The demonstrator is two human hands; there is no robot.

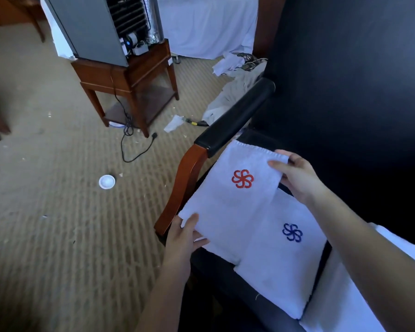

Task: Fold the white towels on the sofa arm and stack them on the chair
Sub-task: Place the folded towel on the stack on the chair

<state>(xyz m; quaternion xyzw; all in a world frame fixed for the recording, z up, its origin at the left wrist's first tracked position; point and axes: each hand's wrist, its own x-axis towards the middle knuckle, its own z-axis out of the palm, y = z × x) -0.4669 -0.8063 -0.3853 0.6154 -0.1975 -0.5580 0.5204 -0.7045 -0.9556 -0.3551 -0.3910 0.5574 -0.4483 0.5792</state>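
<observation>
Nearest me, at the lower right edge, white towelling lies draped just beside the dark chair with reddish wooden arm supports. On its black seat sits a folded white towel with a blue looped flower emblem, its near corner close to the seat's front edge. Overlapping its far-left part is a folded white towel with a red looped flower emblem; I cannot tell whether it rests or is held just above. The left hand grips its near-left corner, thumb on top, at the armrest-side edge. The right hand pinches the far-right corner; the hands are well apart. Its far hem reaches the black padded armrest. Left of the chair, beige ribbed carpet spreads wide, bearing a small round white lid and a loose black cable with plug. Beyond stand a wooden side table carrying a grey appliance with its rear coils exposed, crumpled pale linen on the floor, and a white-sheeted bed.
</observation>
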